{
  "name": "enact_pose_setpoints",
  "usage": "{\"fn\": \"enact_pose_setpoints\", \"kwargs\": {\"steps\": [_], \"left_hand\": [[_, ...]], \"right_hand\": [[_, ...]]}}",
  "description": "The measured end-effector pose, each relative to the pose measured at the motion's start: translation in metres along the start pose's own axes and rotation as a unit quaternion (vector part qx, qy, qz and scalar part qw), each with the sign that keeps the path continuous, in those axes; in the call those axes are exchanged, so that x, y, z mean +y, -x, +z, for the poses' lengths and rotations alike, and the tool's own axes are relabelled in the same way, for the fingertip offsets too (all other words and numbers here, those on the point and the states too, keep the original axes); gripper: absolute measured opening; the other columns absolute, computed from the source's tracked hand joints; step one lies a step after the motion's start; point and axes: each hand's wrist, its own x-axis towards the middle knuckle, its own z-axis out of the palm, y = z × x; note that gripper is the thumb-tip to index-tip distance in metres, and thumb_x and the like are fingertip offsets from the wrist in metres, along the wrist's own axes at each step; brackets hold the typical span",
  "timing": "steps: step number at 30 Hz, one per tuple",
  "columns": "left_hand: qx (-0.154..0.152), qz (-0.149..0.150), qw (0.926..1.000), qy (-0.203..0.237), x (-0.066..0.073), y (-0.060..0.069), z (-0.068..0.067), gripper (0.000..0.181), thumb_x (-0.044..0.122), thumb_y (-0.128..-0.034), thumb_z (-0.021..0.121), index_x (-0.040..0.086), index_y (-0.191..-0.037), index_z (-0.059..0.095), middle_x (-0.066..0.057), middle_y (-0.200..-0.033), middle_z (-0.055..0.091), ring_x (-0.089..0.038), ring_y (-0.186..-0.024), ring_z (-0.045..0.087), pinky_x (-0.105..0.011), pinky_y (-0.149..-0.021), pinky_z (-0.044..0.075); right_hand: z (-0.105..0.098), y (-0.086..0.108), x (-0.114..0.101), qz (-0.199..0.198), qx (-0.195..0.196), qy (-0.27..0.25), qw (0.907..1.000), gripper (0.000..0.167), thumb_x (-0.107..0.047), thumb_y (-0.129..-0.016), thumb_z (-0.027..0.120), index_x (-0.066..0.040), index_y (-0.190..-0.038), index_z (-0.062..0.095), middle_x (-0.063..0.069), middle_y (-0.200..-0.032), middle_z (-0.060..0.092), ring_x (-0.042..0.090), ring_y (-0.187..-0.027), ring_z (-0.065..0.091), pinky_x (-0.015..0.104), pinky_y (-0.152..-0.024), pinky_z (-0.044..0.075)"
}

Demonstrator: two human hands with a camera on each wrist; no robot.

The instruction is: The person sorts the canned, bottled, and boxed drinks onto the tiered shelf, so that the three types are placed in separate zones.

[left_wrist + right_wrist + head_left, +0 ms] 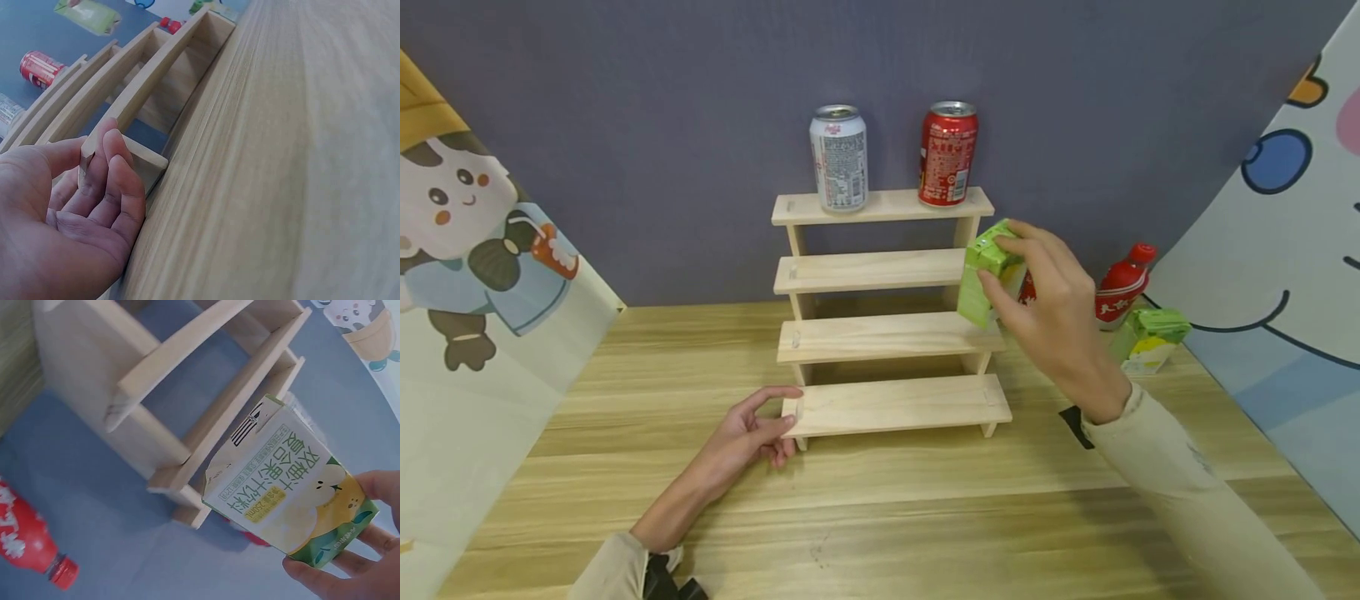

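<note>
Right hand [1060, 308] pinches green juice carton [976, 292] near right side of wooden rack [872, 271] | left hand [741, 446] grips its lowest step [895, 406] | white can [841, 162], red can [950, 158] up top

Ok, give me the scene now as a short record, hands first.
left hand: grips bottom step at its left end
right hand: holds carton in the air
top step: white can left, red can right
right of steps: red bottle, another carton
</note>
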Motion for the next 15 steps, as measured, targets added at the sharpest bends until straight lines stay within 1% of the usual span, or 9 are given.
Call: {"fn": "enact_pose_setpoints", "kwargs": {"steps": [3,10,15], "left_hand": [[0.0,0.001,1.0,-0.001,0.0,0.0,0.0,0.049,0.015,-0.1021,0.058,0.005,-0.146,0.04,-0.009,-0.074,0.071,-0.016,-0.064,0.064,-0.029,-0.058,0.057],[-0.002,0.0,1.0,-0.001,0.0,-0.001,0.0,0.049,0.015,-0.1021,0.058,0.005,-0.147,0.039,-0.009,-0.074,0.071,-0.016,-0.064,0.064,-0.029,-0.058,0.057],[-0.001,-0.001,1.0,-0.001,0.0,-0.001,-0.001,0.049,0.015,-0.102,0.058,0.005,-0.147,0.039,-0.009,-0.074,0.07,-0.016,-0.064,0.064,-0.028,-0.058,0.057]], "right_hand": [[0.006,-0.007,-0.005,-0.009,-0.001,0.002,1.0,0.036,-0.011,-0.09,0.074,0.009,-0.117,0.063,0.025,-0.13,0.06,0.035,-0.122,0.057,0.047,-0.103,0.048],[0.026,-0.021,-0.015,-0.003,0.018,-0.048,0.9987,0.034,-0.007,-0.088,0.075,0.009,-0.117,0.065,0.024,-0.129,0.062,0.034,-0.123,0.056,0.043,-0.106,0.046],[0.039,-0.029,-0.02,-0.007,0.025,-0.059,0.9979,0.033,-0.007,-0.088,0.075,0.009,-0.115,0.064,0.025,-0.128,0.062,0.034,-0.122,0.057,0.042,-0.106,0.047]]}}
